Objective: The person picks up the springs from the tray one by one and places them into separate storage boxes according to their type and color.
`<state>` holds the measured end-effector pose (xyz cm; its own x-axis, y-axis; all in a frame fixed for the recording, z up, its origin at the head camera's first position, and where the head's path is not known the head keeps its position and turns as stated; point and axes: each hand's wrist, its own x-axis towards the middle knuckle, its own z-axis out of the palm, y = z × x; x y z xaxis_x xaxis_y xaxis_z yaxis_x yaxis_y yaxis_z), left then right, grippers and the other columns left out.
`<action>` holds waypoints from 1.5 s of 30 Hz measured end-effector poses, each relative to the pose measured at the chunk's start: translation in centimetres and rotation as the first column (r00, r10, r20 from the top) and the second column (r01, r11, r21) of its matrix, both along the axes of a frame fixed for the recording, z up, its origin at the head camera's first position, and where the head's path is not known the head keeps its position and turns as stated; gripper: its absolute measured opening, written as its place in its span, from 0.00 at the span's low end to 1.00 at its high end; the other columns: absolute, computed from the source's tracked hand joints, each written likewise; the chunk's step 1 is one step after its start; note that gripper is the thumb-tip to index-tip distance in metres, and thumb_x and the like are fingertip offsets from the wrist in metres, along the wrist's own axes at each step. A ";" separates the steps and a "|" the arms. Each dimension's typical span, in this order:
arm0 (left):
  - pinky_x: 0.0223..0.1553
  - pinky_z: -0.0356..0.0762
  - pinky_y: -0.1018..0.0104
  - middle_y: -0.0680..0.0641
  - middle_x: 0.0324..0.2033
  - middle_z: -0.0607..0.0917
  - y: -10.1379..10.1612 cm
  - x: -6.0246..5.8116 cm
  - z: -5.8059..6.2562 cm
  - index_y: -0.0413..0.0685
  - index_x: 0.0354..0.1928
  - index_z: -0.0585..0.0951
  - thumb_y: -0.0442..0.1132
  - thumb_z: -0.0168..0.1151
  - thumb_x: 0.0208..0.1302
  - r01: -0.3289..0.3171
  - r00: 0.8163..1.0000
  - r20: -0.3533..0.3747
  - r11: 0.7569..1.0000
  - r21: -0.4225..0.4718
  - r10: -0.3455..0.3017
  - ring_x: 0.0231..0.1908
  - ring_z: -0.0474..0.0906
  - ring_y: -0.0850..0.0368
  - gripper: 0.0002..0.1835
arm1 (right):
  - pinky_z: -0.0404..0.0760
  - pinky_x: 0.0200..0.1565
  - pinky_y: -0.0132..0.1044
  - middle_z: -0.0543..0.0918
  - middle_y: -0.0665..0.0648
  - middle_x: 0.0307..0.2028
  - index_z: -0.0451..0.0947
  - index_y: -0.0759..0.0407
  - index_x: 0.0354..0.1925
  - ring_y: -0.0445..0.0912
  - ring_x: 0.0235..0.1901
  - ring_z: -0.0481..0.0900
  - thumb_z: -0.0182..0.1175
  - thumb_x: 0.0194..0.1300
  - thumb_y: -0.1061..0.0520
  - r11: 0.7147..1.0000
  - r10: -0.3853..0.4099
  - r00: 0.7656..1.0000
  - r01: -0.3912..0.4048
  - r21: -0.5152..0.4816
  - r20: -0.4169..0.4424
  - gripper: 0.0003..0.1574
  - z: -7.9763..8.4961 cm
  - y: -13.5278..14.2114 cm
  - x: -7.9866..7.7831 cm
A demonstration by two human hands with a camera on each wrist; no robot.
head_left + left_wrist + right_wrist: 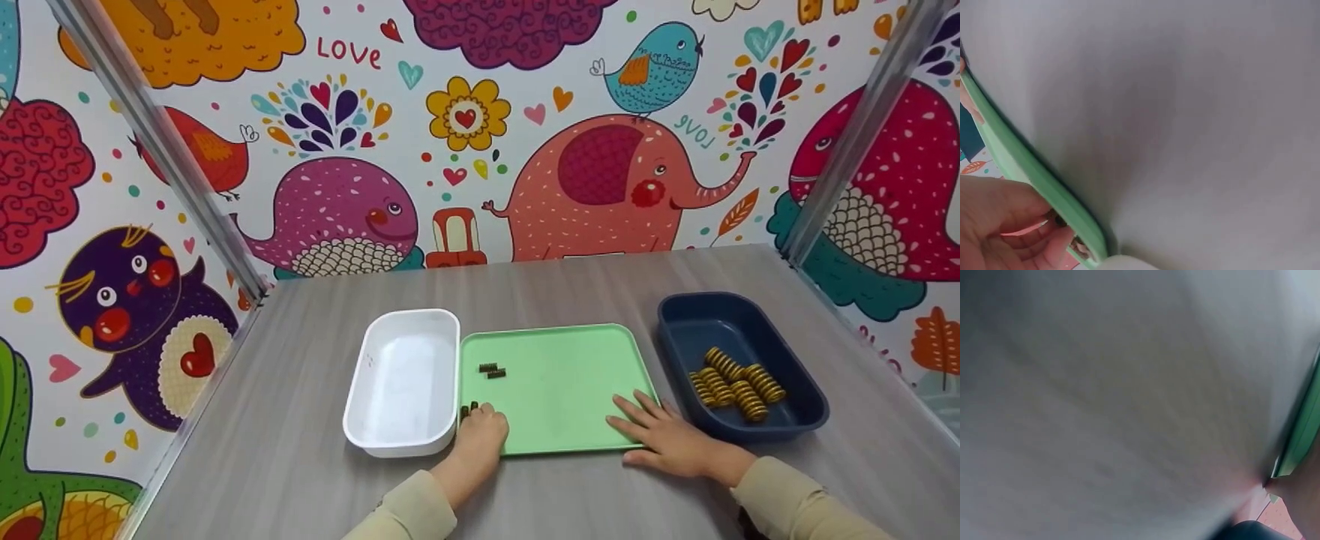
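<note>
A light green tray (559, 390) lies on the table. My left hand (480, 439) is at its front left corner, and in the left wrist view its thumb and fingers pinch a small dark cylinder (1058, 219). Beside those fingertips another small brown piece (1079, 247) lies in the tray's corner. Farther back on the tray rest two short dark striped cylinders (492, 370), close together. My right hand (667, 439) lies flat with spread fingers over the tray's front right edge, holding nothing. The right wrist view is mostly blurred tabletop, with part of the hand at its right edge.
To the left, a white bin (405, 382) stands against the tray. At right is a dark blue bin (694, 311) with several larger gold-and-black ridged cylinders (750, 401). Metal posts (169, 161) and patterned wall panels border the table (300, 450).
</note>
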<state>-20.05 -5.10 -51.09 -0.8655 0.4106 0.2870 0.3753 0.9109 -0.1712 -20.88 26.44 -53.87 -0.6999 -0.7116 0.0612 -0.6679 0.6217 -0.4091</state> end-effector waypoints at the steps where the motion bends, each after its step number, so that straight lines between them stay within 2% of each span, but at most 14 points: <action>1: 0.21 0.74 0.69 0.48 0.19 0.71 0.1 0.0 0.1 0.44 0.17 0.75 0.25 0.62 0.47 0.006 1.000 -0.002 1.000 0.000 -0.006 0.22 0.72 0.57 0.09 | 0.49 0.52 0.74 0.52 0.66 0.68 0.58 0.51 0.68 0.66 0.67 0.40 0.48 0.67 0.45 1.000 -0.003 1.000 0.003 -0.002 0.007 0.34 -0.1 0.0 0.0; 5: 0.22 0.73 0.68 0.48 0.19 0.70 0.4 0.0 0.8 0.45 0.16 0.74 0.25 0.63 0.45 0.035 0.999 -0.038 0.999 0.041 -0.034 0.22 0.72 0.56 0.10 | 0.48 0.52 0.74 0.52 0.68 0.68 0.58 0.52 0.68 0.62 0.68 0.37 0.48 0.67 0.44 1.000 -0.017 1.000 0.017 0.007 0.012 0.34 -0.2 0.1 0.1; 11: 0.19 0.70 0.67 0.48 0.17 0.70 -0.1 -0.6 2.2 0.44 0.16 0.72 0.24 0.63 0.42 0.072 0.990 -0.128 0.989 0.130 -0.055 0.20 0.69 0.56 0.11 | 0.49 0.52 0.74 0.53 0.67 0.68 0.58 0.52 0.67 0.70 0.65 0.44 0.48 0.67 0.44 1.000 -0.017 1.000 0.017 0.018 -0.001 0.34 0.0 -0.1 0.2; 17: 0.22 0.72 0.66 0.46 0.20 0.73 -1.6 -2.0 4.5 0.39 0.22 0.75 0.23 0.60 0.42 0.016 0.990 -0.138 0.994 0.111 0.000 0.22 0.70 0.55 0.06 | 0.49 0.51 0.75 0.52 0.65 0.69 0.58 0.50 0.68 0.69 0.65 0.44 0.48 0.67 0.44 1.000 -0.018 1.000 0.018 0.016 0.004 0.34 0.4 -0.2 0.3; 23: 0.26 0.74 0.61 0.42 0.22 0.74 -3.4 -3.5 6.1 0.36 0.23 0.76 0.23 0.62 0.43 -0.076 0.989 -0.111 0.983 0.167 0.095 0.24 0.72 0.50 0.05 | 0.49 0.51 0.74 0.52 0.65 0.69 0.58 0.50 0.68 0.72 0.64 0.45 0.48 0.67 0.43 1.000 -0.018 1.000 0.017 0.018 0.007 0.34 0.3 -0.3 0.2; 26: 0.26 0.74 0.59 0.40 0.22 0.75 -4.3 -4.2 6.7 0.34 0.24 0.76 0.24 0.56 0.49 -0.139 0.984 -0.079 0.969 0.204 0.158 0.25 0.73 0.48 0.01 | 0.49 0.51 0.75 0.52 0.65 0.69 0.58 0.50 0.68 0.72 0.63 0.45 0.48 0.67 0.44 1.000 -0.014 1.000 0.014 0.011 -0.004 0.34 0.1 -0.2 0.0; 30: 0.28 0.75 0.56 0.38 0.23 0.77 -5.5 -5.3 7.4 0.33 0.24 0.77 0.26 0.54 0.53 -0.204 0.977 -0.007 0.951 0.233 0.211 0.27 0.76 0.45 0.04 | 0.50 0.50 0.75 0.52 0.62 0.69 0.57 0.49 0.68 0.69 0.65 0.44 0.48 0.67 0.44 1.000 -0.004 0.999 0.004 0.003 -0.034 0.34 -0.3 0.0 -0.1; 34: 0.30 0.77 0.54 0.37 0.23 0.79 -6.6 -6.1 8.2 0.33 0.25 0.78 0.27 0.58 0.52 -0.238 0.971 0.065 0.943 0.233 0.229 0.29 0.77 0.43 0.03 | 0.51 0.49 0.75 0.52 0.61 0.69 0.57 0.49 0.68 0.65 0.67 0.42 0.49 0.67 0.45 1.000 0.001 0.999 -0.001 -0.003 -0.053 0.34 -0.6 0.0 -0.1; 39: 0.31 0.77 0.51 0.35 0.25 0.82 -7.6 -7.1 9.1 0.34 0.25 0.79 0.27 0.56 0.53 -0.277 0.957 0.150 0.931 0.237 0.247 0.30 0.79 0.41 0.04 | 0.49 0.51 0.74 0.53 0.65 0.68 0.58 0.50 0.68 0.68 0.66 0.43 0.49 0.67 0.44 1.000 -0.014 1.000 0.014 -0.003 -0.027 0.34 -0.4 -0.2 -0.1; 42: 0.33 0.78 0.50 0.36 0.29 0.83 -8.2 -7.9 9.6 0.34 0.29 0.79 0.27 0.52 0.57 -0.331 0.929 0.244 0.919 0.216 0.278 0.32 0.80 0.41 0.06 | 0.49 0.52 0.74 0.53 0.67 0.68 0.59 0.51 0.67 0.70 0.65 0.45 0.49 0.67 0.44 1.000 -0.020 1.000 0.020 0.006 -0.020 0.34 -0.1 -0.3 0.0; 45: 0.35 0.78 0.49 0.36 0.35 0.83 -8.9 -8.7 9.9 0.35 0.34 0.80 0.27 0.50 0.60 -0.406 0.876 0.371 0.886 0.224 0.308 0.36 0.81 0.41 0.09 | 0.51 0.52 0.74 0.53 0.67 0.68 0.58 0.52 0.67 0.70 0.65 0.45 0.48 0.67 0.44 1.000 -0.015 0.999 0.015 0.014 -0.030 0.34 0.0 -0.3 0.1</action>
